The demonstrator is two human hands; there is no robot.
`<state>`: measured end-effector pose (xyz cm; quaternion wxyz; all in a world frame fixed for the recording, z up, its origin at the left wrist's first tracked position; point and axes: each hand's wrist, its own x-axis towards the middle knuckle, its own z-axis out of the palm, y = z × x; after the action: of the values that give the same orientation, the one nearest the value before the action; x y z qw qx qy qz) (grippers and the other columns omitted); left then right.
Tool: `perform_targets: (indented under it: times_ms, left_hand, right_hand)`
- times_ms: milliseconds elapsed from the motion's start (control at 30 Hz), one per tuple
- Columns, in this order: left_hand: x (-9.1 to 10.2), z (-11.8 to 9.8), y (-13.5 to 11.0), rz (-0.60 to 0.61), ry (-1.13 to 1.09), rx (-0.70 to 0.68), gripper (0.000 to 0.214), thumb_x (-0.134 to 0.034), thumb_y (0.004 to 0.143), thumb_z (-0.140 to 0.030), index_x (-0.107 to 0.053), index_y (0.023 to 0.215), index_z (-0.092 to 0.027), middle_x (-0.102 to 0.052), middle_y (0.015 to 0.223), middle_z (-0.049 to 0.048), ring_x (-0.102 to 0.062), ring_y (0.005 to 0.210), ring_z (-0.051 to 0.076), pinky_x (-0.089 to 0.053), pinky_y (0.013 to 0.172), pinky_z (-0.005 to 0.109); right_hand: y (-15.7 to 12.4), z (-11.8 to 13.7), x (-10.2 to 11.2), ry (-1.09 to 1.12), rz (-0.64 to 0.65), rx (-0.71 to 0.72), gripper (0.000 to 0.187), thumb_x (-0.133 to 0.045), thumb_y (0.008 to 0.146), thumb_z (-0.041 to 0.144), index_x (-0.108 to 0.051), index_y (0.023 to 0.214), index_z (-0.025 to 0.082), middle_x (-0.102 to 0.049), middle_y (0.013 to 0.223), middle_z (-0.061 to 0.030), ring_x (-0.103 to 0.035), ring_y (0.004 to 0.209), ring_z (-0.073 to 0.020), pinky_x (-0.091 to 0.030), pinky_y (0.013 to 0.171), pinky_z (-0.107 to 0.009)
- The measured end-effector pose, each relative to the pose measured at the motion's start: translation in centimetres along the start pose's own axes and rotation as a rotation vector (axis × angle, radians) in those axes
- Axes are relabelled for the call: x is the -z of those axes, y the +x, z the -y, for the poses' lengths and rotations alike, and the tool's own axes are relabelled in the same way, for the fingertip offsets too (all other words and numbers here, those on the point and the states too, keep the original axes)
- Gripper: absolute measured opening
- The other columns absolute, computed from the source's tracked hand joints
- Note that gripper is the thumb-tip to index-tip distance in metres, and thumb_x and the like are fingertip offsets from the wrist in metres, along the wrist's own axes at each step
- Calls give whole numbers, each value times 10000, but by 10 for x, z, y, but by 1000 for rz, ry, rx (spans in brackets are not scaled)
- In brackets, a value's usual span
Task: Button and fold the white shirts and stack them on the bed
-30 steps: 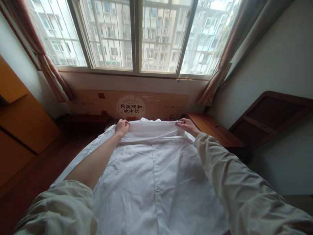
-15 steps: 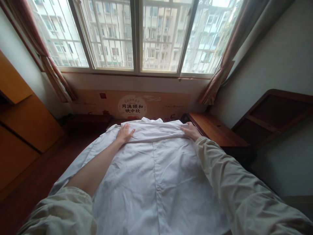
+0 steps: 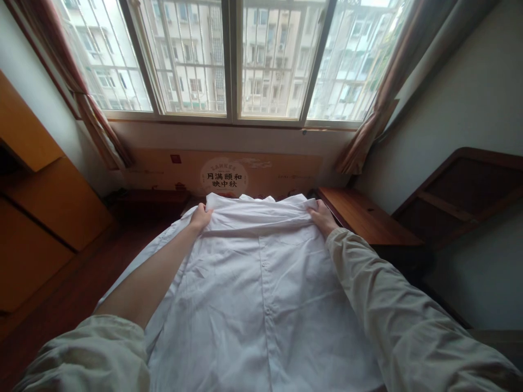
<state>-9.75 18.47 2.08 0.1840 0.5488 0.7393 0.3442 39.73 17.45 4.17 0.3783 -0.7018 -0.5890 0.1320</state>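
Note:
A white button-up shirt lies spread out in front of me, its button strip running down the middle. Its far end is folded back into a band across the width. My left hand pinches the left end of that band with curled fingers. My right hand grips the right end, fingers closed on the cloth. Both forearms stretch out over the shirt, and my beige sleeves show at the bottom corners.
A wooden side table stands just right of the shirt. A printed cardboard panel leans under the wide barred window. Orange cabinets line the left wall. A dark wooden frame leans against the right wall.
Half a second ago both hands lay flat on the folded band, pressing it down. Now their fingers have closed on its two ends and lifted the edge slightly.

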Motion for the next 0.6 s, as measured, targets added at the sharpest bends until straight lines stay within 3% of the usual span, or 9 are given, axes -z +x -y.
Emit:
perform_targets:
  times_ms: [133,267,333,433,500,600]
  left_hand:
    - [0,1,2,-40,-24,12,208,-638,960,-324,-583,1129,-216,-755,1181,149,-719,1100,303,-528,929,360]
    - [2,9,-2,-9,-55,19,241,-688,909,-344,-635,1084,-186,-770,1148,172,-725,1100,327,-536,943,378]
    - [5,11,-4,49,-80,-6,249,-745,856,-371,-670,1003,-184,-790,1078,145,-740,1042,315,-549,899,350]
    - [12,8,-2,86,-125,-69,260,-754,828,-359,-699,1014,-186,-806,1087,97,-743,1006,270,-548,848,294]
    - [16,4,3,41,-136,-103,285,-734,842,-357,-704,1063,-180,-805,1114,92,-735,1009,257,-543,843,284]
    - [21,3,7,-25,-65,-62,289,-707,889,-386,-700,1082,-172,-800,1110,111,-731,1013,265,-542,857,301]
  right_hand:
    - [-6,7,-1,42,-42,10,306,-736,846,393,-675,1075,198,-770,994,-116,-706,927,-289,-530,846,-354]
    - [-7,8,3,123,204,-107,323,-847,707,407,-734,861,147,-736,780,-76,-678,794,-255,-518,750,-331]
    - [-5,10,5,194,273,-105,305,-841,677,371,-744,840,133,-731,769,-61,-665,763,-231,-509,722,-314]
    - [-1,14,3,245,200,9,306,-791,697,346,-737,926,150,-755,878,-55,-670,817,-219,-513,766,-310]
    - [0,18,-1,223,113,80,296,-748,750,372,-716,964,170,-758,942,-61,-675,870,-228,-520,817,-325]
    - [-2,20,-11,99,27,71,331,-697,821,420,-690,1044,175,-757,1017,-99,-684,931,-262,-538,875,-369]
